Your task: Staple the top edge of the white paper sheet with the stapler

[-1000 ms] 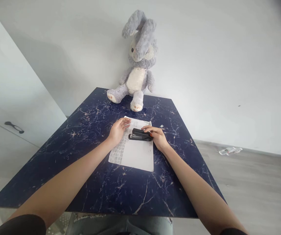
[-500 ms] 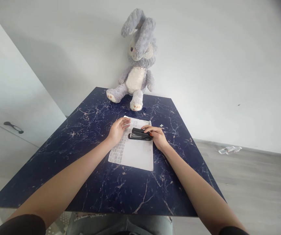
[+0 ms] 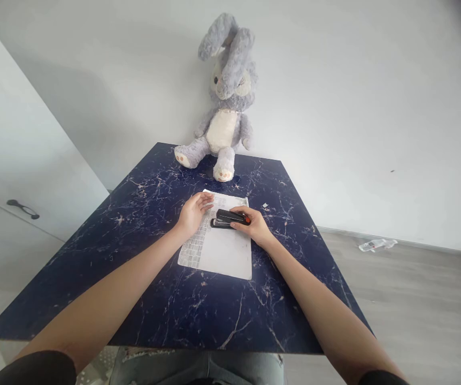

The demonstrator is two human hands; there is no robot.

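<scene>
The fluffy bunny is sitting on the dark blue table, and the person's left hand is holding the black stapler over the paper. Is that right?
Not quite: the head view shows the right hand holding the black stapler over the paper. The fluffy bunny is indeed sitting on the dark blue table.

No text can be read; the paper (image 3: 226,254) seems blurred.

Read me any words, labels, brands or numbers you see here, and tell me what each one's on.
No text is legible.
White rectangular paper sheet: grey print, too small to read.
Crumpled clear plastic item on the grey floor: marks too blurred.
Long black stapler: no readable brand.
</scene>
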